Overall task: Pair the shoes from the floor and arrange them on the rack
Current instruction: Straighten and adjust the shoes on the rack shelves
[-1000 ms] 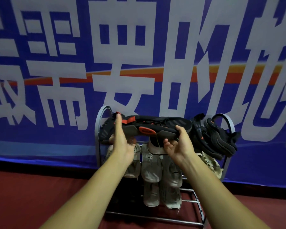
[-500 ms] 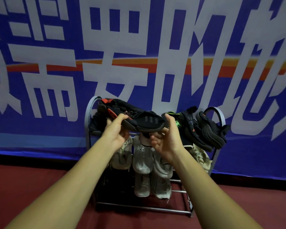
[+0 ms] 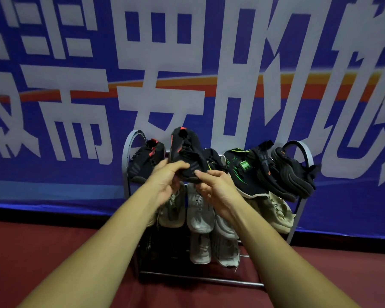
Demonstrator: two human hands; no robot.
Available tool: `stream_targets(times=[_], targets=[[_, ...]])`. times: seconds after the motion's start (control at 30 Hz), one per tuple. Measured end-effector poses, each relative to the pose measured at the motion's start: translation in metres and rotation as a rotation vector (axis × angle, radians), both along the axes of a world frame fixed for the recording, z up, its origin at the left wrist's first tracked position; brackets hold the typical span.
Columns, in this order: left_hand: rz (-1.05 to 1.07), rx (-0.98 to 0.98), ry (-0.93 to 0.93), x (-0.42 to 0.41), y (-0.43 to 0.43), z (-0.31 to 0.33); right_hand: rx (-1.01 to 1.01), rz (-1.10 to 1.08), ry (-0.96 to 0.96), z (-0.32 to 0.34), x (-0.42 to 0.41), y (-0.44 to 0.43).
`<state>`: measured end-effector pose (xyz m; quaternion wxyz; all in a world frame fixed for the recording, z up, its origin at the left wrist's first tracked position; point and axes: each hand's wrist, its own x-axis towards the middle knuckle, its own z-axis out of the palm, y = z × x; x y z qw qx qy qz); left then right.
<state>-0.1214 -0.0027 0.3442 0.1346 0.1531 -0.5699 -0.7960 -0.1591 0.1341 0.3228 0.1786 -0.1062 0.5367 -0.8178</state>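
- Both hands are clamped on one black shoe (image 3: 183, 152) with red trim: the left hand (image 3: 166, 180) curls over its low end, the right hand (image 3: 218, 187) pinches it from the other side.
- The shoe stands on end on the top tier of the rack (image 3: 129, 150), just above the hands; its lower end is hidden by the fingers.
- A twin shoe (image 3: 145, 163) sits just left of the left hand.
- Right of the right hand are a green shoe (image 3: 242, 174), then sandals (image 3: 291, 172).
- Pale shoes (image 3: 198, 215) hang below the hands, partly covered by the wrists.
- Dark shoes (image 3: 151, 247) on the lowest tier are too dim to make out.
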Motion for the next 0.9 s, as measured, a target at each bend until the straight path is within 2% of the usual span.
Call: stream_targets(times=[0.2, 0.4, 0.5, 0.67, 0.73, 0.9], targets=[[0.132, 0.096, 0.025, -0.005, -0.004, -0.010, 0.164, -0.017, 0.062, 0.001, 0.008, -0.011], [0.034, -0.048, -0.219, 0.003, -0.019, -0.029, 0.321, -0.058, 0.140, -0.007, 0.006, -0.020], [0.079, -0.057, -0.225, -0.001, -0.023, -0.031, 0.405, -0.016, 0.153, -0.007, 0.009, -0.019], [0.178, -0.101, -0.201, -0.006, -0.015, -0.033, 0.438, 0.013, 0.146, -0.002, 0.006, -0.011], [0.230, -0.217, -0.212, -0.007, -0.010, -0.037, 0.450, -0.018, 0.144, 0.001, 0.003, -0.004], [0.316, -0.758, -0.358, -0.002, 0.002, -0.032, 0.493, -0.184, 0.193, 0.002, -0.010, 0.018]])
